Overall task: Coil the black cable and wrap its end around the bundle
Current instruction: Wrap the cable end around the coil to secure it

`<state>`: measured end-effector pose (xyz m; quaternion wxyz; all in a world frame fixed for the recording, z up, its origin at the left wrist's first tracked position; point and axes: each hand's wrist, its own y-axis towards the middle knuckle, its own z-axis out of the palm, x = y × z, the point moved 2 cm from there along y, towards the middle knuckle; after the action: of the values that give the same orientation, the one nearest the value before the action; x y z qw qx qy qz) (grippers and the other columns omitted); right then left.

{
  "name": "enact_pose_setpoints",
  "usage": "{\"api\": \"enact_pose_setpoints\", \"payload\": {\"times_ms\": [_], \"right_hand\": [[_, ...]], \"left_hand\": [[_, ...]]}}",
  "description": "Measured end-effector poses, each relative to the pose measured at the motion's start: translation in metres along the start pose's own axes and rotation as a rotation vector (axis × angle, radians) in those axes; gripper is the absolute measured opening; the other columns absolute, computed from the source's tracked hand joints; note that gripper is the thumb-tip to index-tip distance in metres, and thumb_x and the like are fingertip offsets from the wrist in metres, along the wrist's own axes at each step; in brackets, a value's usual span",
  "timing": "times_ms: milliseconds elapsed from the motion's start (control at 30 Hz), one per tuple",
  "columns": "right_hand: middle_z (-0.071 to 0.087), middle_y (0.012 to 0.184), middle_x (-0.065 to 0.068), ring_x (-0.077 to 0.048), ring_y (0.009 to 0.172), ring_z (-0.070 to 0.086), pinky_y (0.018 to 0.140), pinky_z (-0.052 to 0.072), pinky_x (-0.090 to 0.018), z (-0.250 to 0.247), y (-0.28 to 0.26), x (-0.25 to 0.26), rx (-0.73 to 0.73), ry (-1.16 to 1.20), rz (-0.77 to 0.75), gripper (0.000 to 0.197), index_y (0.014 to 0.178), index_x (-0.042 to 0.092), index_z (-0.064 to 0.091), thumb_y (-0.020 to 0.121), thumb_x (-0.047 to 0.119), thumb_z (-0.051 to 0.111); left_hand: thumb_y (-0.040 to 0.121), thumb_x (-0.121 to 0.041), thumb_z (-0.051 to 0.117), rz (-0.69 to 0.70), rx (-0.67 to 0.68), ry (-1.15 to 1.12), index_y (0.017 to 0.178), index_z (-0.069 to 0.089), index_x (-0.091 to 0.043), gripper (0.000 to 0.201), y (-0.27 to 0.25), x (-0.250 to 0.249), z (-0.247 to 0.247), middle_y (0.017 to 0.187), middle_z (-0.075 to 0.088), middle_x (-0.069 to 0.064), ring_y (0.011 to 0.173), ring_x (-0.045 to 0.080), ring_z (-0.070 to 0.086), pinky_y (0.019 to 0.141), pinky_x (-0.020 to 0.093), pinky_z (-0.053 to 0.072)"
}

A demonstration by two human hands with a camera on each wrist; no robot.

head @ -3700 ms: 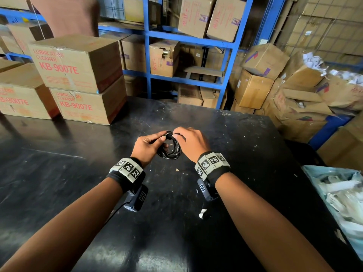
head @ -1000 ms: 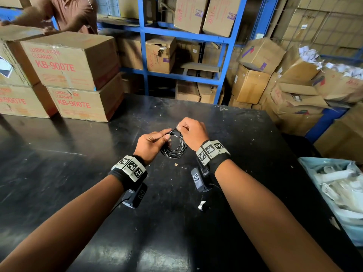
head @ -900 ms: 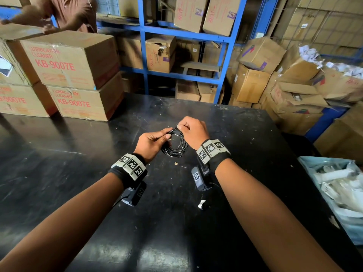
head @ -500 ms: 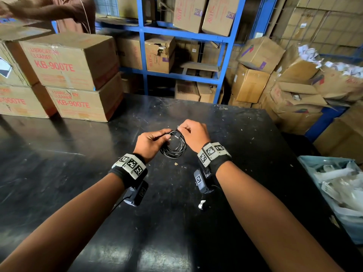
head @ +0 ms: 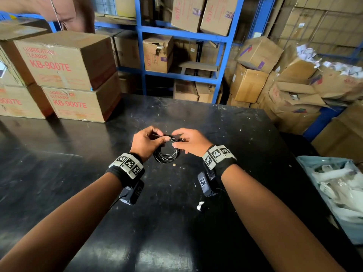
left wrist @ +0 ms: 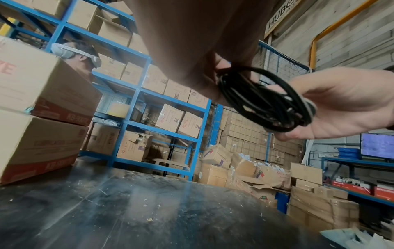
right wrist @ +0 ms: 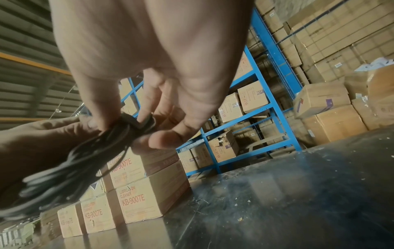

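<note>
Black cable coiled (loops hanging tableward), top pinched by left hand, right hand.

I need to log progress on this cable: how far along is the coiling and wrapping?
Coiling looks done: the black cable forms a round bundle of several loops, held above the black table. In hand: the left hand pinches the bundle's top while the right hand works a strand there with its fingertips. Left: whether any wrap is on yet cannot be told; the end is not visibly secured.
</note>
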<state>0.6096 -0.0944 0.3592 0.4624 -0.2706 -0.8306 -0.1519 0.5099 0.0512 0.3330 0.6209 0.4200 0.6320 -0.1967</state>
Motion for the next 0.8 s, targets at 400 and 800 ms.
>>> {"api": "enact_pose_setpoints", "payload": {"times_ms": [400, 800], "right_hand": [[0.053, 0.110, -0.022, -0.031, 0.087, 0.063, 0.067, 0.061, -0.037, 0.005, 0.008, -0.011, -0.152, 0.463, 0.109, 0.036, 0.117, 0.002, 0.043, 0.086, -0.003, 0.060], [0.072, 0.105, 0.002, -0.026, 0.072, 0.069, 0.058, 0.057, -0.033, 0.000, 0.007, -0.038, -0.239, 0.055, 0.045, 0.035, 0.121, 0.027, 0.063, 0.086, 0.029, 0.060]], "left_hand": [[0.090, -0.016, 0.056, 0.036, 0.069, -0.045, 0.123, 0.055, -0.015, 0.033, 0.004, 0.009, 0.004, 0.109, 0.065, 0.004, 0.091, 0.001, 0.063, 0.080, 0.025, 0.055], [0.090, -0.016, 0.056, 0.037, 0.213, 0.129, 0.127, 0.054, -0.014, 0.037, 0.016, 0.031, 0.020, 0.095, 0.067, 0.006, 0.071, -0.017, 0.051, 0.079, 0.013, 0.044]]}}
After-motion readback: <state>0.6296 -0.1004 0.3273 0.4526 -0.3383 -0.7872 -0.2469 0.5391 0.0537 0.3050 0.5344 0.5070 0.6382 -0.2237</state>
